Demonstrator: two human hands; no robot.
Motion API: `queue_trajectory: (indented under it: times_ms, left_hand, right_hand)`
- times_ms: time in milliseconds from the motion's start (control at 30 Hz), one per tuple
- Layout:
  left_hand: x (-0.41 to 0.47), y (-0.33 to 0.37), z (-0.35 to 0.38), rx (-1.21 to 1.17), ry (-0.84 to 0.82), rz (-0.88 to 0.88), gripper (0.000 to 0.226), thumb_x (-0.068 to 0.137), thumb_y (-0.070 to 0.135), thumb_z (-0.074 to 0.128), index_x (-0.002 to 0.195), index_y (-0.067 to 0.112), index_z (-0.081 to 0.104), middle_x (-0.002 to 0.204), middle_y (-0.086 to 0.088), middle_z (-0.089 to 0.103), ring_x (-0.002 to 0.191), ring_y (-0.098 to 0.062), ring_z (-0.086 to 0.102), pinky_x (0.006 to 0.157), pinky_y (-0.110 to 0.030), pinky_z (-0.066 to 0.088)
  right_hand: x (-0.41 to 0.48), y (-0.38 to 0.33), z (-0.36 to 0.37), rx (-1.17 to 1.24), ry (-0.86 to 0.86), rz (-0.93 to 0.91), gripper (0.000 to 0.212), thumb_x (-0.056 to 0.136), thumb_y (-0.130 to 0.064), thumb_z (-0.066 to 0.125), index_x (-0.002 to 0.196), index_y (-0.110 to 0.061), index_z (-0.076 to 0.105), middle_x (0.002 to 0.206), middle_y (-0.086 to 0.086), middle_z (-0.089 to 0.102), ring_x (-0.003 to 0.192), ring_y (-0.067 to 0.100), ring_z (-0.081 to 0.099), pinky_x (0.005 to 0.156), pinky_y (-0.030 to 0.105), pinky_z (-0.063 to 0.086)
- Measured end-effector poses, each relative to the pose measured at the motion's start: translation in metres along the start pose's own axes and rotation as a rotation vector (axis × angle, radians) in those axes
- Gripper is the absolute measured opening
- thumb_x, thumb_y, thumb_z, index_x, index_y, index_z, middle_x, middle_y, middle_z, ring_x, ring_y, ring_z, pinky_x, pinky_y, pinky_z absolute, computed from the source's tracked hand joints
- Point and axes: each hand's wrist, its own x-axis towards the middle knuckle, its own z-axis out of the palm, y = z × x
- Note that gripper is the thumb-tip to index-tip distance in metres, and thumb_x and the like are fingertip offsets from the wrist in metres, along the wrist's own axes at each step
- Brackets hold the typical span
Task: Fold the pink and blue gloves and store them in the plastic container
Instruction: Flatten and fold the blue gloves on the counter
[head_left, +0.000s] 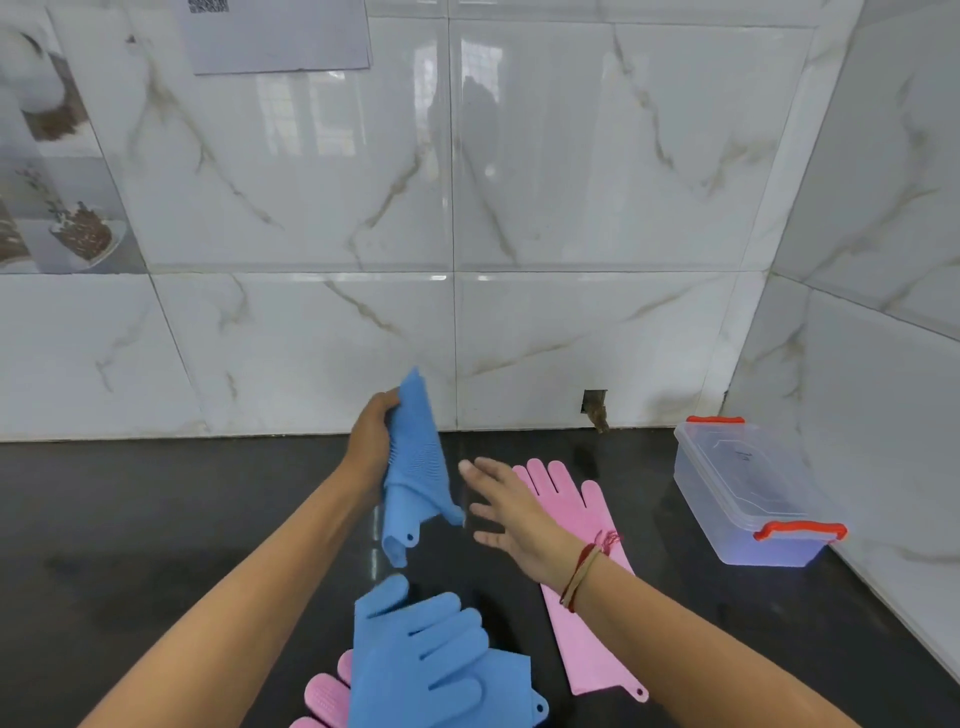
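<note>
My left hand (371, 434) grips a blue glove (415, 467) and holds it up above the dark counter, its cuff end hanging down. My right hand (506, 512) is beside it with fingers spread, holding nothing, just right of the hanging glove. A second blue glove (431, 670) lies flat near the front edge, over a pink glove (327, 696) of which only the fingers show. Another pink glove (587, 597) lies flat under my right wrist. The clear plastic container (748, 493) with red latches stands closed at the right.
The black counter (156, 519) meets a marble-tiled wall behind and another on the right, so the container sits in a corner. A small hole in the wall (595, 405) is behind the pink glove. A paper sheet (280, 36) is stuck up high.
</note>
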Motion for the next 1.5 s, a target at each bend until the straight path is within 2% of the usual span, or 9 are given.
queue_trajectory:
  times_ms: [333, 600, 900, 1000, 1100, 1233, 1300, 1400, 1500]
  left_hand:
    - [-0.012, -0.021, 0.04, -0.405, -0.123, -0.296, 0.054, 0.091, 0.014, 0.038, 0.037, 0.016, 0.042, 0.036, 0.003, 0.04, 0.029, -0.01, 0.04, 0.036, -0.012, 0.037]
    - [-0.013, -0.025, 0.034, -0.367, -0.158, -0.386, 0.039, 0.085, 0.02, 0.05, 0.048, 0.016, 0.041, 0.042, 0.003, 0.042, 0.035, -0.012, 0.039, 0.046, -0.021, 0.035]
    - [-0.013, -0.041, 0.023, 0.588, -0.27, -0.021, 0.018, 0.091, 0.021, 0.041, 0.104, 0.019, 0.053, 0.102, -0.008, 0.059, 0.084, -0.018, 0.054, 0.077, -0.033, 0.044]
    - [-0.023, -0.05, 0.036, 0.63, -0.398, 0.086, 0.04, 0.098, 0.019, 0.039, 0.138, 0.026, 0.035, 0.115, -0.005, 0.058, 0.098, -0.015, 0.056, 0.078, -0.019, 0.043]
    - [-0.038, -0.048, 0.054, 0.384, -0.452, 0.104, 0.029, 0.094, 0.042, 0.048, 0.11, 0.022, 0.058, 0.092, 0.019, 0.066, 0.084, -0.008, 0.059, 0.067, -0.011, 0.048]
    - [-0.047, -0.05, 0.06, -0.247, -0.576, -0.172, 0.075, 0.079, 0.075, 0.04, 0.113, 0.015, 0.071, 0.111, -0.01, 0.071, 0.103, -0.022, 0.068, 0.081, -0.032, 0.056]
    - [-0.048, -0.053, 0.063, -0.373, -0.594, -0.22, 0.082, 0.07, 0.076, 0.054, 0.124, 0.016, 0.065, 0.128, -0.015, 0.063, 0.118, -0.026, 0.061, 0.092, -0.037, 0.054]
    - [-0.047, -0.059, 0.068, -0.465, -0.611, -0.3, 0.088, 0.065, 0.065, 0.072, 0.131, 0.009, 0.058, 0.131, -0.019, 0.06, 0.118, -0.029, 0.06, 0.093, -0.039, 0.053]
    - [-0.049, -0.068, 0.072, -0.392, -0.541, -0.421, 0.067, 0.068, 0.032, 0.081, 0.124, 0.003, 0.061, 0.115, -0.02, 0.068, 0.098, -0.029, 0.069, 0.079, -0.038, 0.058]
  right_hand:
    - [-0.006, -0.015, -0.037, 0.232, 0.057, -0.052, 0.057, 0.071, -0.038, 0.073, 0.113, -0.002, 0.059, 0.109, 0.015, 0.065, 0.089, 0.023, 0.066, 0.074, 0.037, 0.056]
    - [-0.02, -0.016, -0.066, 0.389, 0.0, 0.357, 0.034, 0.051, -0.026, 0.086, 0.078, -0.005, 0.078, 0.087, 0.014, 0.075, 0.072, 0.025, 0.073, 0.057, 0.034, 0.061]
    - [-0.033, -0.061, -0.068, 0.604, -0.191, 0.145, 0.026, 0.085, -0.035, 0.058, 0.094, -0.014, 0.07, 0.069, 0.005, 0.068, 0.059, 0.02, 0.067, 0.053, 0.032, 0.057]
    - [-0.033, -0.071, -0.051, 0.82, -0.227, 0.082, 0.031, 0.094, -0.034, 0.047, 0.068, -0.017, 0.051, 0.049, -0.004, 0.045, 0.045, 0.011, 0.046, 0.047, 0.023, 0.047]
    - [-0.034, -0.075, -0.04, 0.819, -0.088, 0.03, 0.036, 0.093, -0.029, 0.052, 0.063, -0.009, 0.058, 0.04, 0.002, 0.047, 0.041, 0.011, 0.043, 0.071, 0.04, 0.056]
    - [-0.037, -0.085, -0.038, 0.729, 0.039, -0.003, 0.043, 0.093, -0.029, 0.052, 0.057, -0.013, 0.069, 0.056, -0.001, 0.062, 0.058, 0.012, 0.059, 0.096, 0.044, 0.047]
    - [-0.038, -0.091, -0.038, 0.626, 0.084, 0.015, 0.031, 0.094, -0.035, 0.047, 0.085, -0.014, 0.068, 0.087, 0.001, 0.07, 0.087, 0.014, 0.066, 0.11, 0.04, 0.035]
    - [-0.036, -0.089, -0.046, 0.557, 0.107, 0.003, 0.046, 0.095, -0.034, 0.045, 0.133, -0.008, 0.045, 0.135, 0.01, 0.051, 0.129, 0.022, 0.046, 0.114, 0.038, 0.028]
    - [-0.03, -0.069, -0.051, 0.38, 0.275, -0.128, 0.037, 0.094, -0.024, 0.052, 0.129, -0.012, 0.049, 0.136, 0.009, 0.047, 0.122, 0.023, 0.049, 0.097, 0.031, 0.043]
